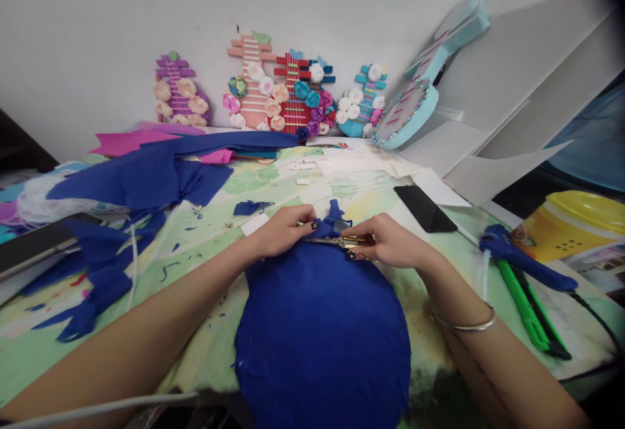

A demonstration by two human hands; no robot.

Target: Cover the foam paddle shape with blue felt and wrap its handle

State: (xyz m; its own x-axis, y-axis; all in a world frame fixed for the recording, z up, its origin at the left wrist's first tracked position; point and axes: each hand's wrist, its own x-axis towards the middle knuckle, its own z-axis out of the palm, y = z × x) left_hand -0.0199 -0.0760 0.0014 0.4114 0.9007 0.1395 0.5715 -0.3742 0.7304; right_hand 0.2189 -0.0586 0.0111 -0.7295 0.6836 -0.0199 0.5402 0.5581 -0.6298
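A large rounded shape covered in blue crepe paper (322,325) lies in front of me, over the table's near edge. My right hand (390,240) is closed round the gold handles of a pair of scissors (336,241), whose blades point left across the top of the blue shape. My left hand (286,230) pinches the blue paper at that top edge, close to the blade tips. A loose blue strip (336,211) sticks up just beyond the blades. How far the blades are apart is hard to make out.
Blue crepe sheets (141,175) and scraps lie at left. A black phone (424,207), blue glue gun (527,260), green cutter knife (525,305) and yellow bucket (576,224) are at right. Decorated paper instruments (295,94) lean on the wall. A white cord (134,260) crosses the left side.
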